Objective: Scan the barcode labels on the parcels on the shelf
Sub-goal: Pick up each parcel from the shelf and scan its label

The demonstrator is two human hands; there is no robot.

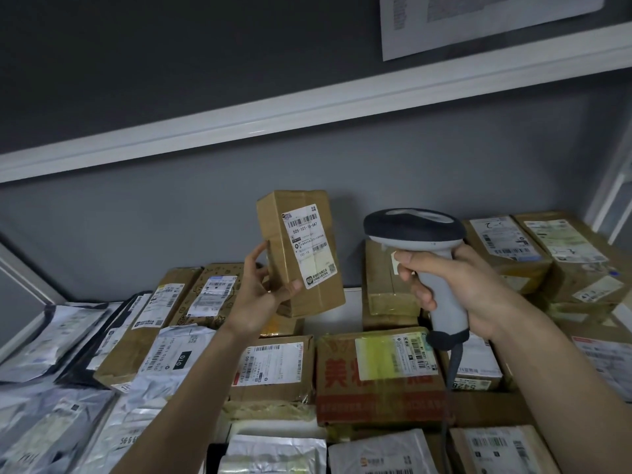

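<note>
Head view: left hand (261,295) raised, forearm angled up from below, thumb and fingers gripping small cardboard parcel (301,253) upright above shelf (352,306), label (309,244) facing camera. Right hand (458,285) wrapped around handle of barcode scanner (419,241), head level beside parcel, near but apart.

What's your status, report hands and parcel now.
Left hand holds small cardboard box up off the shelf, label facing camera. Right hand grips scanner, head beside the box. Nothing between scanner and box.
</note>
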